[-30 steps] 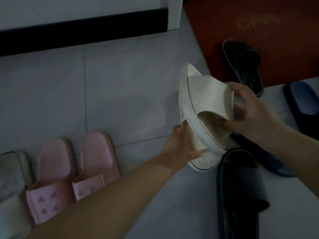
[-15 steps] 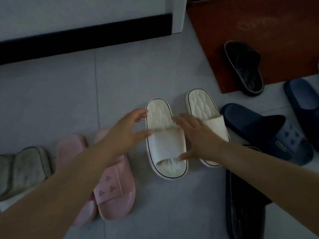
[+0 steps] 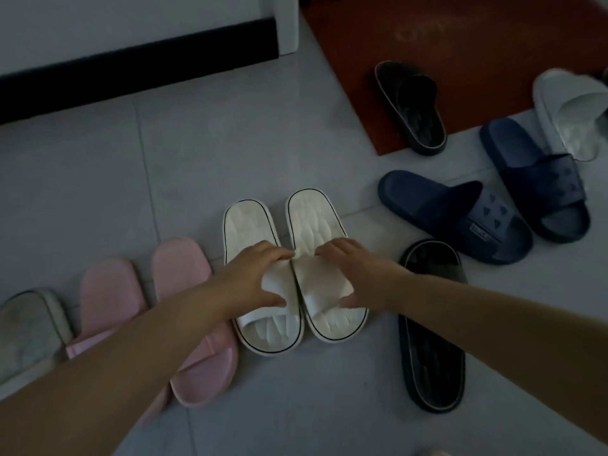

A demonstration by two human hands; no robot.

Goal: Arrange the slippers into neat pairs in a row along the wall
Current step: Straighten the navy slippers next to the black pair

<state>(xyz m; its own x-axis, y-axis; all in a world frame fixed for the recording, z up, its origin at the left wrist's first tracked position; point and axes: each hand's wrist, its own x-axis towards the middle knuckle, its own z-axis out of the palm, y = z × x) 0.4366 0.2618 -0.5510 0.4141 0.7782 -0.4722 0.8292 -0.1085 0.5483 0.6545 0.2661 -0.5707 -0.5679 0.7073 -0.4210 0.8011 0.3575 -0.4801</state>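
Observation:
Two white slippers lie side by side on the grey tiled floor, heels toward me. My left hand (image 3: 255, 278) grips the strap of the left white slipper (image 3: 250, 225). My right hand (image 3: 357, 274) grips the strap of the right white slipper (image 3: 312, 218). To their left sits a pink pair (image 3: 112, 287), partly hidden by my left forearm, and beyond it a worn grey slipper (image 3: 26, 327) at the frame's edge.
Loose slippers lie to the right: a black one (image 3: 431, 353) beside the white pair, two navy ones (image 3: 437, 209) (image 3: 533, 172), a black one (image 3: 414, 106) on the red mat (image 3: 493, 44), and a pale one (image 3: 566, 106). The wall's black skirting (image 3: 131, 70) runs along the back.
The white pair was set down from my hands onto the floor beside the pink pair. Both hands have now closed on the straps, and the two slippers sit closer together.

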